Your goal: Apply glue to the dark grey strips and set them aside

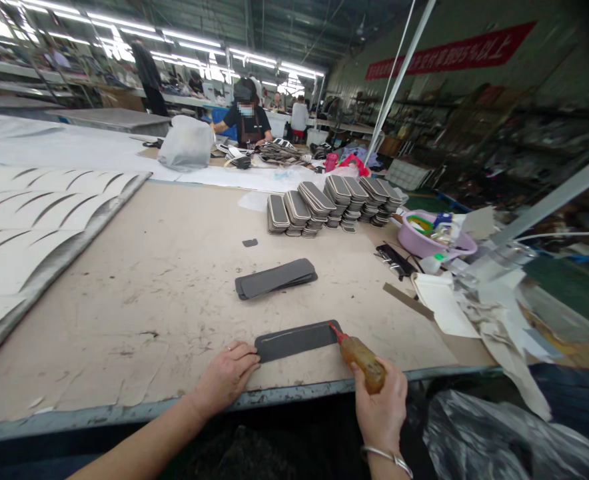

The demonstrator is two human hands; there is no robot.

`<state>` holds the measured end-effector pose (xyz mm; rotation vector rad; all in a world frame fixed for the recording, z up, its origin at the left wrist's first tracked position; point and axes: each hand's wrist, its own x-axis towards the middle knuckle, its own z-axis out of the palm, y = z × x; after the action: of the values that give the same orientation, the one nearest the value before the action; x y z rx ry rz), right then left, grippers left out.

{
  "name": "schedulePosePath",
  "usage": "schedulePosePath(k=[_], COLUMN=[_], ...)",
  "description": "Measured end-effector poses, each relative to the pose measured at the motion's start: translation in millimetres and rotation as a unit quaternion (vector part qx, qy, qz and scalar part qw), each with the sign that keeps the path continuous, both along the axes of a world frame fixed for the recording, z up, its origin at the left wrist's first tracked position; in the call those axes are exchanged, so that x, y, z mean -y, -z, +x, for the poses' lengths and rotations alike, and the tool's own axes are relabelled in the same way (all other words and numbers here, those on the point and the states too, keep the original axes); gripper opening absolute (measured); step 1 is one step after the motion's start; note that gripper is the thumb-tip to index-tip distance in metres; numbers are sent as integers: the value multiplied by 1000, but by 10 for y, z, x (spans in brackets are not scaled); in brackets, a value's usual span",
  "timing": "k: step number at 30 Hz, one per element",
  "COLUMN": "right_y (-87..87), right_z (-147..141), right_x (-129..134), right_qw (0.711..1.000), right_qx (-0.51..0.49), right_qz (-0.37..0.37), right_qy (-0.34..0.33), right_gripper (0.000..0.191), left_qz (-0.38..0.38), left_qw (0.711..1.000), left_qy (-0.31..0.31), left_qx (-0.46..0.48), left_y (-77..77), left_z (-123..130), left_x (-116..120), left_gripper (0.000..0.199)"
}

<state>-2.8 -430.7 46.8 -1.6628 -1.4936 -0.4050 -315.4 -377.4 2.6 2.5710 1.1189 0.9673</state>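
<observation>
A dark grey rounded strip [297, 343] lies flat near the table's front edge, with a thin pale line of glue along its upper side. My left hand [232, 373] rests its fingertips on the strip's left end, fingers outstretched. Wrapped in my right hand [384, 400] is a yellowish glue bottle [363, 360], tilted so its red nozzle touches the strip's right end. Just beyond lies a small pile of similar dark strips [276, 279]. Further off sits a small dark scrap [250, 243].
Several stacks of pale-edged grey pieces [319, 200] stand at the back. On the right are a purple basin [437, 240], black-handled tools [394, 259] and papers [444, 307]. White sheets [24, 227] cover the left side. A masked co-worker [247, 120] sits across the table.
</observation>
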Motion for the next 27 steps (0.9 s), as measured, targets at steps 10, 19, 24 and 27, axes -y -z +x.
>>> schedulePosePath(k=[10,19,24,27], right_y=[15,107,72,76], right_z=[-110,-647,-714,-699], right_x=[201,149,104,148], right_qw=[989,960,959,956], right_qx=[-147,-132,-123,-125], right_qz=[-25,-69,-91,-90], right_qy=[2,-236,-239,-248], right_gripper=[51,37,35,34], left_qz=[-6,-56,-54,-53], left_qw=[1000,998,999,999], left_qy=[4,3,5,-2], left_qx=[22,-8,-7,-6], left_y=[55,20,0,0], left_z=[10,11,28,31], left_x=[7,20,20,21], left_gripper=[24,25,25,25])
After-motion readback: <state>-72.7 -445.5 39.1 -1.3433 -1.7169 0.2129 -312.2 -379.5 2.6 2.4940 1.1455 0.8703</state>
